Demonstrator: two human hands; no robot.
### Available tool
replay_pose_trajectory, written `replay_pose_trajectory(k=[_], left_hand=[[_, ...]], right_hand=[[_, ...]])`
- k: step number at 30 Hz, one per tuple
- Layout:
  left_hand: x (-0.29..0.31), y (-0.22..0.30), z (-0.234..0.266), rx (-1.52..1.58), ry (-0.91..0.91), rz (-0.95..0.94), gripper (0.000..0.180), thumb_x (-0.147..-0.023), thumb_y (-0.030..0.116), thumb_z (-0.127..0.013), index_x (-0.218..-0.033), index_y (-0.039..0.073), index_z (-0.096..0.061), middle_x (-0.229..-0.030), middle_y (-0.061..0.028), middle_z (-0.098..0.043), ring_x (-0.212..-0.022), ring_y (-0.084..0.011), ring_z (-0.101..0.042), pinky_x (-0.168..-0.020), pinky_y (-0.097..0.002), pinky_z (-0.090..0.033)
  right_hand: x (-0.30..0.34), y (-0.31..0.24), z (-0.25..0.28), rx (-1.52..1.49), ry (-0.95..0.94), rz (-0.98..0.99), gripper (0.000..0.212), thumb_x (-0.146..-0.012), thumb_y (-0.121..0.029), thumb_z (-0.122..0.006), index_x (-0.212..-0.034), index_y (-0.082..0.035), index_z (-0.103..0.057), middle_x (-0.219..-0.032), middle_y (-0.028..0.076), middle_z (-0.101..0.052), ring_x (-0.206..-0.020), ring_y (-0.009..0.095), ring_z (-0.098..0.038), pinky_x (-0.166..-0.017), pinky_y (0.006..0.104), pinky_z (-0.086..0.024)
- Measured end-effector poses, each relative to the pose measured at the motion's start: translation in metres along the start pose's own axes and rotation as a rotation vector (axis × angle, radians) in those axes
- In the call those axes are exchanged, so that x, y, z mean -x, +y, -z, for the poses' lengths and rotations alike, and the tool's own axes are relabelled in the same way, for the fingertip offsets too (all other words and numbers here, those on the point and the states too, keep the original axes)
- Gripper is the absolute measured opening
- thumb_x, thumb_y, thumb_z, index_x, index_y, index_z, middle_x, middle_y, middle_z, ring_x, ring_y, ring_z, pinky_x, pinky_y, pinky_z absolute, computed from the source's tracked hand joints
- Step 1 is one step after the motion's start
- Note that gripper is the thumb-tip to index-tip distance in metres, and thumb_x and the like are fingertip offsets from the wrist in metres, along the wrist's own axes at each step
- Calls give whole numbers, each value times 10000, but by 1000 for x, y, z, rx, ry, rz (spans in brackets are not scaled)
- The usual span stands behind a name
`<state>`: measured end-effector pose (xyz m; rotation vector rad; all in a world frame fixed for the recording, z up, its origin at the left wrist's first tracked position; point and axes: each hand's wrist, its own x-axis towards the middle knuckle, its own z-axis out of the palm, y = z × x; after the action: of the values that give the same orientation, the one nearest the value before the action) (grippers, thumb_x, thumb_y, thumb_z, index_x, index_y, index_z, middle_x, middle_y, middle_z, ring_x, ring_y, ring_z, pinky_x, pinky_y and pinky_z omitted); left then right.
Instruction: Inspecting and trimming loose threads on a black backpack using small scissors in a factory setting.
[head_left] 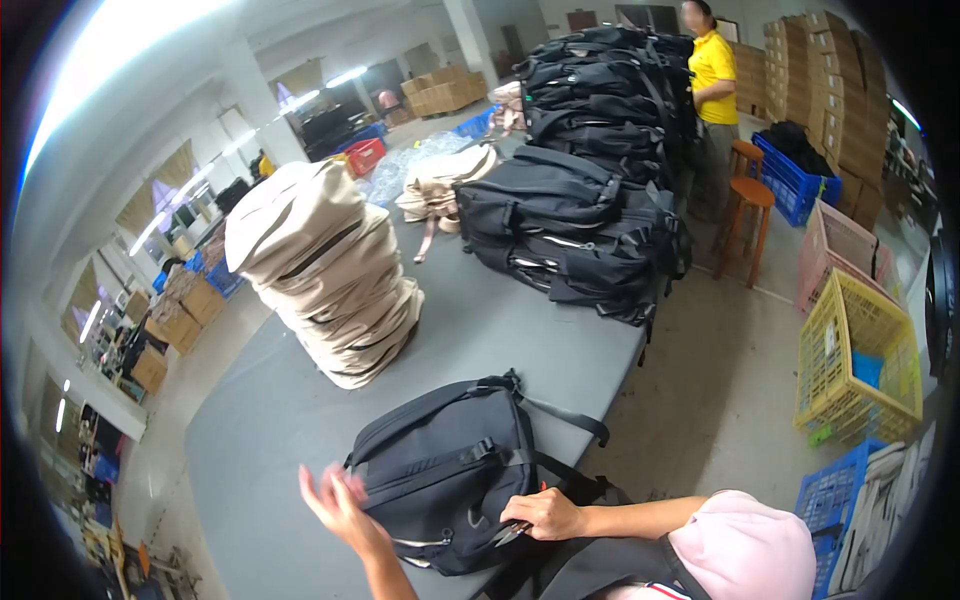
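Note:
A black backpack (pixel 440 465) lies on the grey table right before me, its straps trailing off to the right over the table edge. My right hand (pixel 545 514) is closed at the backpack's lower right corner. From its fingers pokes a small pair of metal thread snips (pixel 513 533), close against the fabric. Raised beside the left side of the backpack, my left hand (pixel 345 508) has its fingers spread and slightly blurred, with nothing in it. Whether it touches the bag I cannot tell.
Beige bags (pixel 325 270) form a tall stack farther along the table (pixel 480 340). Black backpacks (pixel 570 230) are piled behind it to the right. A person in a yellow shirt (pixel 712 70) stands beyond, near wooden stools (pixel 750 195). A yellow crate (pixel 860 360) stands on the floor at right.

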<state>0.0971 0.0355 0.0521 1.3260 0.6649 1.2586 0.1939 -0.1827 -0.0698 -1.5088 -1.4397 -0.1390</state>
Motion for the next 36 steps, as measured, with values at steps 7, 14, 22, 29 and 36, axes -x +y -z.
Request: replay_pose_trajectory(k=[7, 14, 22, 29, 36], left_hand=[[113, -57, 41, -179, 39, 155, 499, -898, 81, -520, -1337, 10, -296, -978, -116, -570, -713, -137, -555, -635, -235, -442], [134, -74, 33, -202, -89, 129, 396, -902, 33, -509, -1281, 22, -396, -978, -106, -576, -824, -162, -554, -752, -271, -467], [153, -61, 26, -470, -340, -197, 121, -825, 24, -616, -939, -13, -632, -894, -140, -610, -836, -261, -584, -796, -336, -459], [144, -54, 35, -605, -522, -535, 166, -805, 24, -634, -971, 36, -645, -913, -135, -546, -839, -279, -553, -772, -366, -452], [146, -45, 32, -676, -597, -517, 232, -786, 80, -623, -1017, 58, -618, -886, -175, -535, -807, -361, -541, -737, -414, -454]], right_hand=[[7, 5, -4, -54, -22, -22, 231, -690, -30, -630, -897, -51, -530, -803, 65, -520, -706, 265, -599, -603, 348, -493], [7, -2, -3, -45, -28, -51, 237, -678, 3, -619, -893, -35, -528, -799, 83, -520, -725, 263, -600, -624, 349, -491], [4, -7, 0, -35, -22, -55, 223, -682, 13, -607, -888, -34, -535, -808, 81, -533, -729, 261, -604, -624, 351, -492], [1, -9, 1, -12, -13, -64, 213, -685, -2, -614, -874, -54, -532, -792, 68, -524, -703, 261, -601, -564, 356, -496], [-3, -12, 1, -11, -2, -42, 206, -689, -10, -616, -870, -50, -528, -782, 66, -520, -693, 260, -598, -551, 359, -494]])
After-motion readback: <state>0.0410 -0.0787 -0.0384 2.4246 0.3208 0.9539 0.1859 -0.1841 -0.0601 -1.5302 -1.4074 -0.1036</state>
